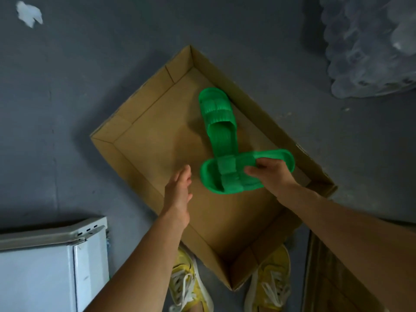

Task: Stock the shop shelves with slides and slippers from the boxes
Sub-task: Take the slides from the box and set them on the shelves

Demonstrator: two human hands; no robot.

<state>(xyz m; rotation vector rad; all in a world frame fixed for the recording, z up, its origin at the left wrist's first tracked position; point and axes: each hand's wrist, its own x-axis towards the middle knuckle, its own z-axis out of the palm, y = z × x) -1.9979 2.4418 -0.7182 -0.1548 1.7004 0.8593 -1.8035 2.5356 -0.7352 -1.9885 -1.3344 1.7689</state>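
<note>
Sneakers [189, 287], yellow with white laces, are standing nearest, at the near corner of the box [144, 109], below both forearms. Left of the left arm a white metal unit [51, 266] is sitting on the grey floor [67, 109]. The left hand [179, 194] is reaching over the box's near-left wall, fingers loose and straight, gripping nothing, just left of the held slide [234, 174]. The right hand [272, 174] is pinching this green slide by its heel end, thumb on the sole's upper face and fingers underneath, keeping it lifted above the box floor. Beyond both hands, a second slide [217, 118] is lying inside the open cardboard box, toe pointing away, its heel passing under the held one. Far to the right of the right hand, clear bagged stock [369, 46] is resting on the floor.
</note>
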